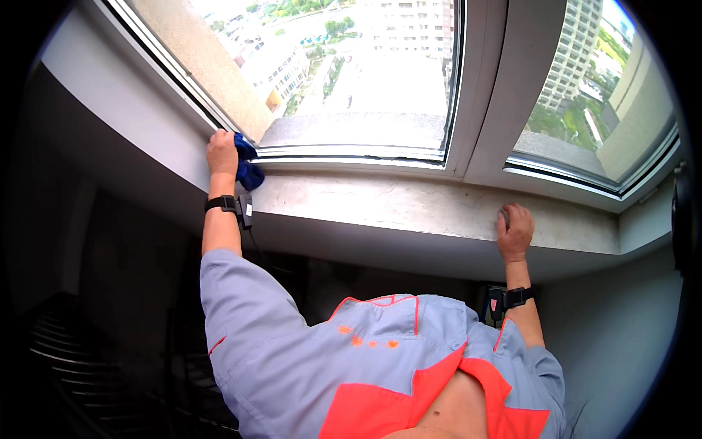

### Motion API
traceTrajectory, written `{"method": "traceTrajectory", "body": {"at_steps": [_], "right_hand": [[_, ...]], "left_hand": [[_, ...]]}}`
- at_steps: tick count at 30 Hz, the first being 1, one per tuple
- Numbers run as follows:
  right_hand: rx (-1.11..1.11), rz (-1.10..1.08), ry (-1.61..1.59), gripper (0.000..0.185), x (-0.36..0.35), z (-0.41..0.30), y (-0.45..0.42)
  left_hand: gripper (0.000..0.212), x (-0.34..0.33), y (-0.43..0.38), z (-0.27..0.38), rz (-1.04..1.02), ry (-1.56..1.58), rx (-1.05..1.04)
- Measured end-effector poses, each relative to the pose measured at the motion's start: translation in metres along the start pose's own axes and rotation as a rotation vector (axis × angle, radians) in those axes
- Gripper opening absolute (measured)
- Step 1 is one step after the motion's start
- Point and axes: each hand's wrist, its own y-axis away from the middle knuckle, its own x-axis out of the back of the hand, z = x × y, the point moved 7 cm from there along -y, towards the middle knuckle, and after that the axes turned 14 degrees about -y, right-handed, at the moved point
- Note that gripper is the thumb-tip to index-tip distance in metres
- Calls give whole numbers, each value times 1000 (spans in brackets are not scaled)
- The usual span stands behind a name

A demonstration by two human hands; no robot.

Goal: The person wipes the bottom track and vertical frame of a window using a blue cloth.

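My left hand grips a blue cloth at the lower left corner of the window frame, where the side of the recess meets the sill. Part of the cloth hangs over the left end of the windowsill. Near the sill's front edge on the right rests my right hand, its fingers curled around a small dark greyish object that is mostly hidden. Each wrist wears a black strap with a small device.
A large window pane fills the left and middle, with a second pane at the right behind a wide white frame post. Buildings far below show outside. Dark metal rails lie in shadow at the lower left.
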Motion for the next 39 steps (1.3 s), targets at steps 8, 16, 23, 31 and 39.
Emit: {"method": "traceTrajectory", "body": {"at_steps": [8,16,23,31,39], "right_hand": [[7,18,-7,21,3,-4,3],[-6,13,-11,20,2,-2,2],[-17,31,-11,20,2,-6,0],[-16,20,-1,19,2,-2,0],[-4,44,1,18,7,-4,-2]], "left_hand": [[16,99,-89,-88,384,-155,159],[20,6,-6,-29,36,87,165],[24,88,-97,-135,302,293,607],[28,1,-28,-81,176,474,771],[26,23,-63,-90,388,557,853]]}}
